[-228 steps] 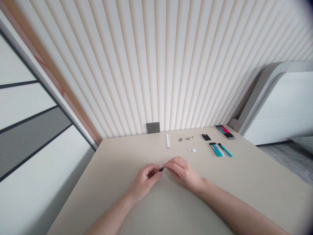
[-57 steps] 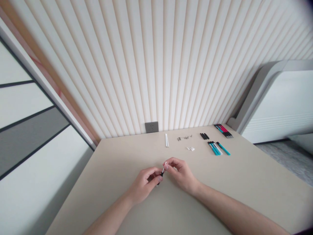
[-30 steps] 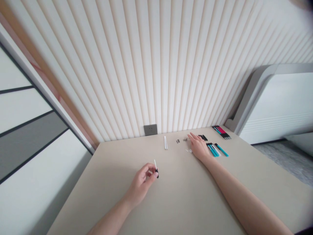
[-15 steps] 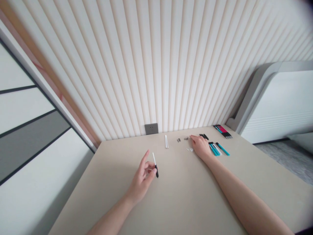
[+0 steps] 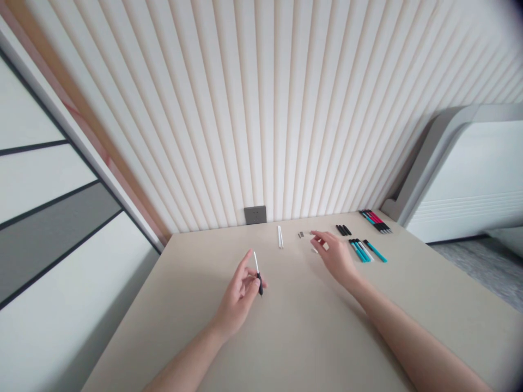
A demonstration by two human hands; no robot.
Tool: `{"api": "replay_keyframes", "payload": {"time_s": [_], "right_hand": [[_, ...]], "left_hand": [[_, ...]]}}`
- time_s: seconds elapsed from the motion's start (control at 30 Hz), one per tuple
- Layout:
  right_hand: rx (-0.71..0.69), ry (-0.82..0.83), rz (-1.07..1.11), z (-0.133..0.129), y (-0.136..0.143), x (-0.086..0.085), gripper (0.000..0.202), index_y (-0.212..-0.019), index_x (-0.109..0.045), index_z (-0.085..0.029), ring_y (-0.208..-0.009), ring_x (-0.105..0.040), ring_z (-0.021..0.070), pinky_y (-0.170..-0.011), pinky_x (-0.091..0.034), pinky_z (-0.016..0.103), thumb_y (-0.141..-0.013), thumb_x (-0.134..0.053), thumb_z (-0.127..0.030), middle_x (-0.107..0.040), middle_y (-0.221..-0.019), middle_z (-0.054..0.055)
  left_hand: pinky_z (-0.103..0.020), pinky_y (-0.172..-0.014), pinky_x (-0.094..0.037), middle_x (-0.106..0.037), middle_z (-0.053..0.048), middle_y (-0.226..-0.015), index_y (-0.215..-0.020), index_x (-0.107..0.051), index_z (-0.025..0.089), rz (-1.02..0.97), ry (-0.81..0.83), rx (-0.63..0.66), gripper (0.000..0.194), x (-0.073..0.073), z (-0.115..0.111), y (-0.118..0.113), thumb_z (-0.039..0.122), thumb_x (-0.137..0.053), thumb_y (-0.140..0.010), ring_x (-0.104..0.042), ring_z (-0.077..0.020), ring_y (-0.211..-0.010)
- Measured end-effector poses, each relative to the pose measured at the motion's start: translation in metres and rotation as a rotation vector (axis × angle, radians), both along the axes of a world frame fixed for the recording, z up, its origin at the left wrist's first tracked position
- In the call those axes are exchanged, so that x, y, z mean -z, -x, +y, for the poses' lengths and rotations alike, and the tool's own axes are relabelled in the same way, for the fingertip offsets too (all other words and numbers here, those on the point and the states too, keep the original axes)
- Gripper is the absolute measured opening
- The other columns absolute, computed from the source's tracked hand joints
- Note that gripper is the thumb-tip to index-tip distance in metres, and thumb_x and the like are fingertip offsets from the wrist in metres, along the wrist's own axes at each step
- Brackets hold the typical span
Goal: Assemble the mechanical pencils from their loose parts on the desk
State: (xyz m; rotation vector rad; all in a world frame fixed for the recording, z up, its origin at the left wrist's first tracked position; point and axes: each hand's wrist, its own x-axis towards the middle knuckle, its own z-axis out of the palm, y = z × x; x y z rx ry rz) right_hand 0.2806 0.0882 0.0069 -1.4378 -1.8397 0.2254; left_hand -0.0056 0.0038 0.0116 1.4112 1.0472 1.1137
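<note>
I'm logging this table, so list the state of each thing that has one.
Left hand: pinching, index finger raised
Black pen part: held, tilted
White rod: sticking up out of it
Right hand: fingers bent, grip unclear
Loose white rods: lying together
Black tubes: lying in a row
Teal tubes: lying flat
Pink-and-black pens: lying side by side
Wall socket: nothing plugged in

The small parts by the fingers of the right hand (image 5: 333, 257) are partly covered, and whether anything is pinched there cannot be told. The middle of the black piece (image 5: 260, 284) is hidden by the left thumb. Both forearms are cut off by the near edge.
</note>
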Motion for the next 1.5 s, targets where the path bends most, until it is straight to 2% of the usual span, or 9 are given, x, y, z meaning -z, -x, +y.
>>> {"api": "replay_keyframes", "payload": {"time_s": [0.1,0.2,0.47,0.6,0.9,1.1,1.23,1.37,1.5], "right_hand": [[-0.23,0.018,0.042,-0.03,0.038,-0.007,0.027,-0.114,-0.066,-0.024,-0.085,-0.064,0.0203,-0.084,-0.044,0.035,-0.095,-0.049,-0.034,-0.069,-0.096,0.006],[-0.392,0.07,0.067,-0.054,0.066,-0.007,0.027,-0.115,-0.066,-0.026,-0.09,-0.063,0.0201,-0.084,-0.044,0.034,-0.097,-0.048,-0.031,-0.069,-0.1,0.006],[-0.559,0.156,0.057,-0.073,0.079,-0.009,0.029,-0.122,-0.063,-0.029,-0.089,-0.062,0.0181,-0.082,-0.043,0.031,-0.097,-0.047,-0.026,-0.068,-0.097,0.004],[-0.585,0.154,-0.032,-0.074,0.078,-0.008,0.031,-0.124,-0.061,-0.028,-0.089,-0.062,0.0175,-0.082,-0.043,0.03,-0.097,-0.046,-0.025,-0.068,-0.097,0.005],[-0.627,0.104,-0.148,-0.075,0.079,-0.003,0.024,-0.113,-0.065,-0.024,-0.092,-0.063,0.0169,-0.085,-0.041,0.031,-0.097,-0.047,-0.023,-0.069,-0.101,0.005],[-0.613,0.133,-0.097,-0.077,0.082,-0.004,0.029,-0.121,-0.061,-0.024,-0.089,-0.062,0.0168,-0.084,-0.042,0.03,-0.096,-0.048,-0.022,-0.067,-0.1,0.005],[-0.597,0.177,-0.018,-0.077,0.084,-0.001,0.028,-0.119,-0.063,-0.022,-0.085,-0.061,0.0166,-0.081,-0.044,0.029,-0.095,-0.05,-0.022,-0.065,-0.094,0.005],[-0.605,0.207,0.059,-0.077,0.085,-0.001,0.028,-0.119,-0.064,-0.021,-0.079,-0.058,0.0151,-0.076,-0.045,0.026,-0.094,-0.051,-0.021,-0.063,-0.089,0.005],[-0.611,0.242,0.12,-0.078,0.086,-0.002,0.026,-0.115,-0.065,-0.02,-0.073,-0.056,0.0133,-0.069,-0.044,0.024,-0.093,-0.052,-0.021,-0.06,-0.086,0.004]], "left_hand": [[-0.035,-0.089,-0.048,-0.057,-0.001,-0.096,-0.148,-0.026,0.031,0.023,-0.005,-0.015,0.06,0.001,0.0,0.001,0.037,-0.052,-0.094,-0.065,-0.0179,-0.093],[-0.032,-0.088,-0.048,-0.054,-0.001,-0.098,-0.15,-0.016,0.033,0.033,-0.01,-0.031,0.066,0.001,0.001,0.001,0.035,-0.051,-0.094,-0.064,-0.0177,-0.095],[-0.031,-0.085,-0.05,-0.052,0.0,-0.099,-0.149,-0.02,0.033,-0.013,-0.01,-0.054,0.063,0.002,0.001,0.001,0.035,-0.051,-0.094,-0.062,-0.0144,-0.084],[-0.033,-0.087,-0.051,-0.05,0.0,-0.1,-0.15,-0.014,0.035,-0.044,-0.011,-0.036,0.066,0.002,0.0,0.0,0.034,-0.049,-0.095,-0.061,-0.0142,-0.086],[-0.034,-0.084,-0.054,-0.047,-0.001,-0.101,-0.145,-0.025,0.036,-0.106,-0.002,-0.027,0.056,0.0,0.0,-0.002,0.037,-0.05,-0.095,-0.062,-0.0202,-0.1],[-0.036,-0.1,-0.043,-0.052,-0.001,-0.102,-0.151,-0.014,0.034,-0.016,-0.055,0.001,0.063,0.007,0.001,0.001,0.034,-0.047,-0.097,-0.06,-0.0188,-0.106],[-0.032,-0.095,-0.043,-0.06,-0.003,-0.104,-0.145,-0.034,0.028,0.119,-0.089,-0.007,0.055,0.008,0.003,0.004,0.034,-0.053,-0.094,-0.058,-0.0165,-0.095],[-0.028,-0.085,-0.044,-0.064,-0.003,-0.097,-0.118,-0.061,0.021,0.189,-0.094,0.01,0.03,0.005,0.004,0.005,0.034,-0.056,-0.092,-0.056,-0.0167,-0.088],[-0.026,-0.081,-0.043,-0.064,-0.003,-0.092,-0.102,-0.065,0.019,0.165,-0.064,0.041,0.02,0.004,0.003,0.005,0.034,-0.058,-0.091,-0.056,-0.0166,-0.086]]}}
